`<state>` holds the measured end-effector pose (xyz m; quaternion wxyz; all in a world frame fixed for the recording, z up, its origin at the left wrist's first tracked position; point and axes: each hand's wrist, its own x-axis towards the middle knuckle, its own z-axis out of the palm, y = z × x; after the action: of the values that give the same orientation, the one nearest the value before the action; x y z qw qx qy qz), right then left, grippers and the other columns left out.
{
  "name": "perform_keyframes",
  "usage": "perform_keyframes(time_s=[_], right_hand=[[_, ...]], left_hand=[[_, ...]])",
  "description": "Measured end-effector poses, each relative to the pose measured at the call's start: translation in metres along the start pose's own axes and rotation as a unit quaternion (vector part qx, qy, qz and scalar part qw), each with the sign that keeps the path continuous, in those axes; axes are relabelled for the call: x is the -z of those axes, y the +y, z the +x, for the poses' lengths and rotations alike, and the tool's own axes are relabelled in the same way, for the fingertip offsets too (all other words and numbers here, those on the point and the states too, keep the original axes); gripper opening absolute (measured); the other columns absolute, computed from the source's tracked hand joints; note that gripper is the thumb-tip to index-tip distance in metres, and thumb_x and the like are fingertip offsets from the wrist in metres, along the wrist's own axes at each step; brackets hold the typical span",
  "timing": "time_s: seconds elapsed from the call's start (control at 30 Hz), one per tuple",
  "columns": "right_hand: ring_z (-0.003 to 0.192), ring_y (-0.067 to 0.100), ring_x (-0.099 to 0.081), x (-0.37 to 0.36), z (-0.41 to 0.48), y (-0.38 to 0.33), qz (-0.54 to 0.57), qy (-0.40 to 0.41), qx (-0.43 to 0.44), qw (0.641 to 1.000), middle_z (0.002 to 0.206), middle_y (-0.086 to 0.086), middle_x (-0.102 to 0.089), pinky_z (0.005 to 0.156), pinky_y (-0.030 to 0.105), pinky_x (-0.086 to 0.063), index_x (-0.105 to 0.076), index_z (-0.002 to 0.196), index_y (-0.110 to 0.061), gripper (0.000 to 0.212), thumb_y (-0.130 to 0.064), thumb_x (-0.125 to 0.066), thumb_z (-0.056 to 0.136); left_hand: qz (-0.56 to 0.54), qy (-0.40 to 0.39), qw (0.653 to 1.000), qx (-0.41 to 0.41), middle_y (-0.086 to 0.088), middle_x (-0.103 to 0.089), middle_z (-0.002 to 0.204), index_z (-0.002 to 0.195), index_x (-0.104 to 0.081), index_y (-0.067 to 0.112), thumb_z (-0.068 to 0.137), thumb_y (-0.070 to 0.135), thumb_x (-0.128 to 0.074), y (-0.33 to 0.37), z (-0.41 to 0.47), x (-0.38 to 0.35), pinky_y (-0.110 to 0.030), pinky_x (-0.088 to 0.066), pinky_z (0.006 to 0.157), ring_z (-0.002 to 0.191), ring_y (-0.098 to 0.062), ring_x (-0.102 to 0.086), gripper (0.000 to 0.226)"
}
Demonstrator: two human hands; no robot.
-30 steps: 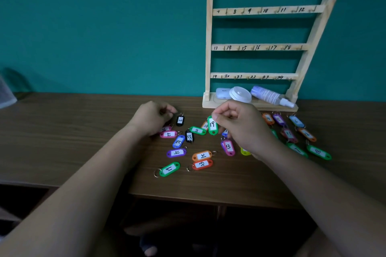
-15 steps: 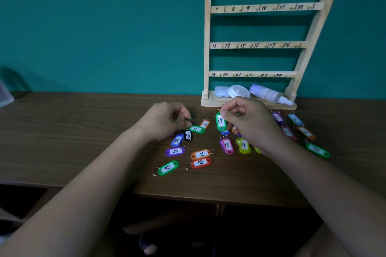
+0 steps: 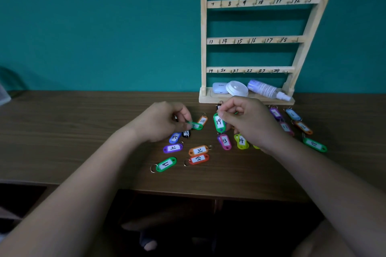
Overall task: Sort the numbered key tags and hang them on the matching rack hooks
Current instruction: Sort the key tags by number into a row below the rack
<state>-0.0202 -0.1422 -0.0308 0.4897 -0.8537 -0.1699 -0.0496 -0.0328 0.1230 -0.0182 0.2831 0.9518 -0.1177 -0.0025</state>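
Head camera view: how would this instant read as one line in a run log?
stage: sorting | right hand: pinching green tag 19 | left hand: fingers on small green tag | rack: no tags hung

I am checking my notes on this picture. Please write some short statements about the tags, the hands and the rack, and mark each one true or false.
1. The right hand pinches the green tag 19. True.
2. Tags already hang on the wooden rack. False: all its visible hooks are bare.
3. The pink tag 13 lies on the table. True.
4. The left hand reaches up to the rack. False: it is low, at the tags on the table.
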Motion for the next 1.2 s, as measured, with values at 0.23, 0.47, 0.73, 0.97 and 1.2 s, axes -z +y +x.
perform_keyframes(time_s=[0.23,0.47,0.73,0.97,1.2], right_hand=[[0.072,0.007,-0.074,0.003,-0.012,-0.004,-0.012,-0.034,0.008,0.999,0.088,-0.006,-0.076,0.06,0.024,-0.056,-0.075,0.097,-0.028,0.006,-0.024,-0.074,0.099],[0.07,0.009,-0.074,0.001,-0.018,-0.006,-0.011,-0.049,0.022,0.998,0.083,-0.006,-0.077,0.061,0.029,-0.058,-0.076,0.096,-0.027,0.006,-0.021,-0.075,0.098],[0.068,0.014,-0.074,-0.006,-0.021,-0.003,0.001,-0.079,0.025,0.997,0.081,-0.004,-0.076,0.058,0.024,-0.055,-0.075,0.097,-0.024,0.009,-0.015,-0.074,0.098],[0.073,0.02,-0.075,-0.012,-0.019,-0.006,0.01,-0.084,0.026,0.996,0.083,-0.005,-0.076,0.065,0.038,-0.061,-0.076,0.097,-0.023,0.009,-0.015,-0.077,0.096],[0.076,0.01,-0.075,-0.017,-0.02,-0.008,0.01,-0.088,0.032,0.996,0.084,-0.009,-0.076,0.067,0.021,-0.057,-0.077,0.1,-0.023,0.011,-0.014,-0.078,0.095]], left_hand=[[0.04,-0.055,0.996,-0.052,0.019,-0.071,0.094,0.104,-0.075,0.037,0.091,0.033,-0.081,0.017,-0.013,-0.012,-0.015,-0.045,0.076,0.089,0.004,-0.063,0.014],[0.037,-0.048,0.997,-0.04,0.014,-0.072,0.094,0.1,-0.075,0.038,0.092,0.029,-0.08,0.017,-0.023,0.005,-0.016,-0.048,0.075,0.088,-0.001,-0.065,0.013],[0.079,-0.092,0.992,0.03,0.014,-0.074,0.092,0.095,-0.073,0.035,0.08,0.049,-0.087,0.008,-0.048,0.027,-0.023,-0.05,0.079,0.086,-0.002,-0.066,0.025],[0.146,-0.193,0.968,0.063,0.017,-0.068,0.093,0.096,-0.065,0.04,0.081,0.047,-0.087,0.007,-0.061,0.02,-0.016,-0.042,0.067,0.083,-0.001,-0.063,0.028],[0.146,-0.196,0.969,0.034,0.017,-0.07,0.092,0.084,-0.063,0.045,0.09,0.028,-0.084,0.001,-0.063,0.019,-0.02,-0.046,0.073,0.085,-0.005,-0.064,0.027]])
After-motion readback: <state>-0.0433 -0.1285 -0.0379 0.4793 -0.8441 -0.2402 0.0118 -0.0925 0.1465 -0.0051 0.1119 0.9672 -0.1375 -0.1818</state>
